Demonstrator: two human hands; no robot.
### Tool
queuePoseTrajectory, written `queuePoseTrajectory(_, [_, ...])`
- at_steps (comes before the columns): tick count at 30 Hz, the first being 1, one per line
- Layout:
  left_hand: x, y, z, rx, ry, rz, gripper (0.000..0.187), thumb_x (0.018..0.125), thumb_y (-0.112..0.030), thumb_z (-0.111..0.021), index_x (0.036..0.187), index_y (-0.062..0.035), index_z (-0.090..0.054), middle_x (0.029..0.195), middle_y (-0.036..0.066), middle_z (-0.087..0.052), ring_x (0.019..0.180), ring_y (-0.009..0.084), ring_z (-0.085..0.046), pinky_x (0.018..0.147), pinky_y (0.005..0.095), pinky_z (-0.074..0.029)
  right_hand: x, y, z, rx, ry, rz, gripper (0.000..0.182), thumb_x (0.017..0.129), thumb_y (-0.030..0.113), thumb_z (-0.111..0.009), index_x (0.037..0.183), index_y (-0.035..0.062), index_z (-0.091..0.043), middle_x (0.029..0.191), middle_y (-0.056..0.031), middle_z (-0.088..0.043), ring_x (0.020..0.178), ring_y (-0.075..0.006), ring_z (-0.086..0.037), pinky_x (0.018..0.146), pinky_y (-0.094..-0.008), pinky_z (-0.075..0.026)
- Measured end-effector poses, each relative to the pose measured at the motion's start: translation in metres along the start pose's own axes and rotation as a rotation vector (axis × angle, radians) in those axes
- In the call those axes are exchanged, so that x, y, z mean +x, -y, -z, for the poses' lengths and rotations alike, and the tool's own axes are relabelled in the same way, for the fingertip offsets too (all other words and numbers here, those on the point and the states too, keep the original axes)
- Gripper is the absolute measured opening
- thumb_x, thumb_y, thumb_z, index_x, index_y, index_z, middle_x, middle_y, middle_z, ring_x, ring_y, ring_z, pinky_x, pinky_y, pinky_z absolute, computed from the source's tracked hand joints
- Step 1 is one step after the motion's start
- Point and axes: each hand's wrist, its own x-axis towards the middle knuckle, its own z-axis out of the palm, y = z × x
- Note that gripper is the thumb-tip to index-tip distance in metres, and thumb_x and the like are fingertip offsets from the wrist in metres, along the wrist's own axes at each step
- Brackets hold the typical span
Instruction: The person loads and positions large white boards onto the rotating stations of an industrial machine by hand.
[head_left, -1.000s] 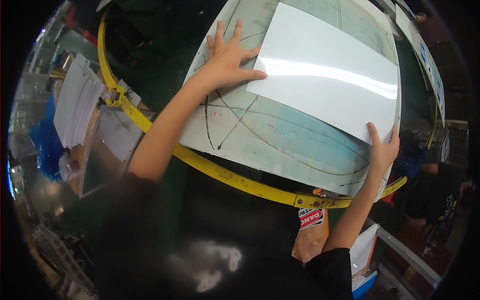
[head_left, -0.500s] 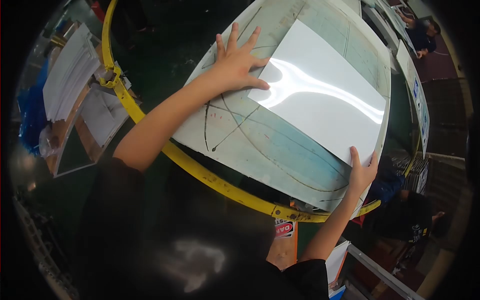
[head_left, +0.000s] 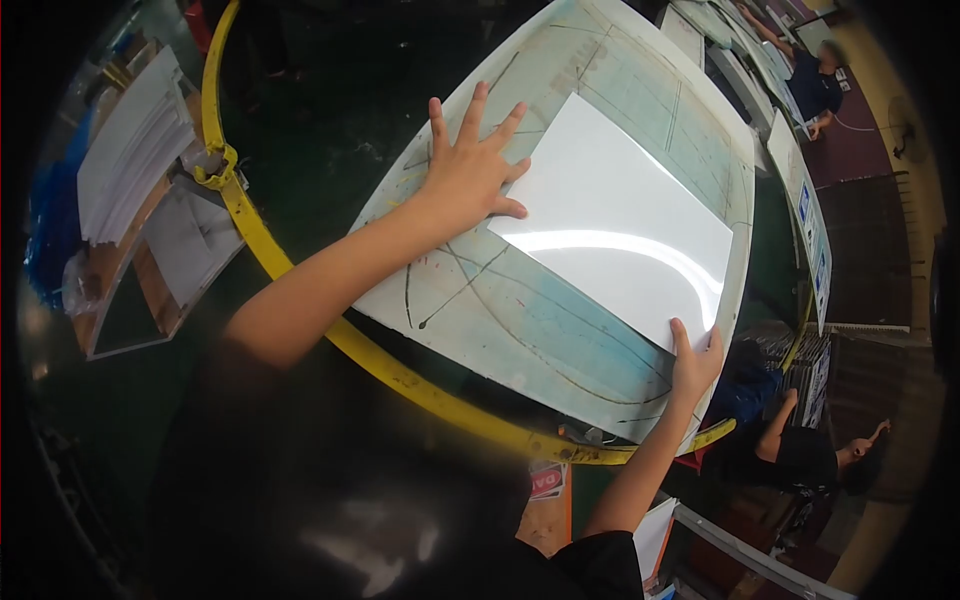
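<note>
A glossy white sheet (head_left: 610, 200) lies over a worn, pale board (head_left: 540, 345) covered in dark curved lines and bluish stains. My left hand (head_left: 470, 180) is at the sheet's left edge with its fingers spread over the board; its thumb and index fingertip meet the edge. At the lower right corner of the sheet, my right hand (head_left: 695, 368) has the corner between its thumb and fingers, some of which are hidden. A bright curved reflection runs across the sheet's lower half.
A yellow metal rail (head_left: 400, 378) curves around the near side of the board. Stacked white sheets (head_left: 135, 160) stand on a rack at left. Two people work at the right, one beside a panel (head_left: 805, 205). A red-and-white sign (head_left: 547, 481) is below the rail.
The board, sheet and both hands appear lower and slightly further left in view. The reflection on the sheet has narrowed to one curved band. Both hands keep their places at the sheet.
</note>
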Motion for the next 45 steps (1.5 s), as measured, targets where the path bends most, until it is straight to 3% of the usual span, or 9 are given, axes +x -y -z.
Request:
queuePoseTrajectory(17, [0.005,-0.01,0.002,0.204,0.037,-0.016,0.049,0.066,-0.05,-0.069,0.108,-0.0263,-0.065,0.147,0.003,-0.023,0.136,0.0376,0.002,0.093,0.0746,0.004,-0.002,0.007,-0.001,-0.214,0.012,-0.016,0.061,0.063,0.043,-0.076,0.102,-0.0015,-0.062,0.093,-0.02,-0.063,0.087,-0.0321,-0.06,0.079,-0.0357,-0.045])
queuePoseTrajectory(20, [0.007,-0.016,0.005,0.249,0.062,0.0,0.047,0.067,-0.048,-0.069,0.108,-0.0263,-0.066,0.147,0.003,-0.022,0.136,0.0366,0.002,0.094,0.0737,0.003,-0.013,0.025,0.001,-0.632,-0.368,0.298,0.058,0.062,0.045,-0.076,0.103,0.0056,-0.064,0.097,-0.018,-0.061,0.09,-0.0311,-0.058,0.08,-0.0355,-0.045])
queuePoseTrajectory(24, [0.014,-0.043,0.019,0.438,0.188,0.104,0.039,0.069,-0.038,-0.07,0.106,-0.0263,-0.066,0.148,0.004,-0.02,0.137,0.0356,0.002,0.095,0.0732,0.005,-0.012,0.007,-0.003,-0.222,0.037,0.333,0.04,0.076,0.032,-0.067,0.108,0.0097,-0.062,0.101,-0.0149,-0.06,0.092,-0.0294,-0.057,0.08,-0.0373,-0.045])
queuePoseTrajectory(28, [0.0,-0.064,0.019,0.256,-0.009,-0.057,0.045,0.069,-0.023,-0.073,0.113,-0.0273,-0.062,0.149,0.002,-0.018,0.137,0.0341,-0.001,0.095,0.0728,0.005,-0.029,-0.006,0.031,0.033,0.287,0.232,0.042,0.082,0.025,-0.061,0.12,0.0099,-0.055,0.122,-0.0185,-0.053,0.11,-0.0311,-0.052,0.093,-0.0345,-0.04])
queuePoseTrajectory(29, [-0.013,-0.071,0.026,0.113,-0.058,-0.112,0.043,0.07,-0.02,-0.073,0.111,-0.0275,-0.063,0.149,0.002,-0.019,0.137,0.0342,-0.002,0.095,0.0727,0.006,-0.04,-0.024,0.041,0.122,0.316,0.269,0.048,0.081,0.021,-0.062,0.126,0.0087,-0.05,0.134,-0.0192,-0.043,0.12,-0.0325,-0.045,0.1,-0.0342,-0.033])
queuePoseTrajectory(33, [-0.083,-0.089,0.082,-0.196,-0.186,-0.231,0.014,0.069,-0.016,-0.072,0.082,-0.0211,-0.07,0.138,0.002,-0.041,0.135,0.0351,-0.014,0.096,0.0705,0.008,-0.127,-0.078,0.126,-0.256,0.13,0.484,0.061,0.065,0.017,-0.072,0.122,0.0081,-0.051,0.132,-0.0155,-0.044,0.124,-0.0331,-0.04,0.104,-0.0503,-0.026])
queuePoseTrajectory(38, [-0.182,-0.087,0.117,-0.325,0.004,-0.002,0.02,0.058,-0.018,-0.077,0.053,-0.0149,-0.058,0.112,-0.002,-0.059,0.129,0.0312,-0.029,0.101,0.0645,0.001,-0.285,-0.135,0.201,-0.675,0.682,-0.317,0.123,0.034,0.035,-0.087,0.141,0.0237,-0.027,0.148,-0.023,-0.002,0.135,-0.0457,-0.002,0.105,-0.0606,-0.008])
queuePoseTrajectory(41, [-0.2,-0.096,0.116,-0.443,0.055,0.096,0.019,0.058,-0.018,-0.077,0.059,-0.015,-0.058,0.106,-0.002,-0.058,0.125,0.0309,-0.034,0.103,0.0597,-0.005,-0.341,-0.169,0.205,-0.435,0.633,-0.503,0.111,0.043,0.027,-0.086,0.139,0.0303,-0.031,0.148,-0.0232,-0.002,0.135,-0.0444,-0.007,0.105,-0.0581,-0.018])
queuePoseTrajectory(45, [-0.197,-0.133,0.123,-0.432,0.043,-0.019,0.027,0.057,-0.018,-0.077,0.077,-0.0146,-0.058,0.107,0.001,-0.057,0.12,0.0322,-0.039,0.102,0.0505,-0.016,-0.365,-0.202,0.213,-0.331,0.377,-0.369,0.076,0.061,0.016,-0.075,0.13,0.0275,-0.046,0.138,-0.0264,-0.028,0.124,-0.0409,-0.035,0.1,-0.041,-0.034])
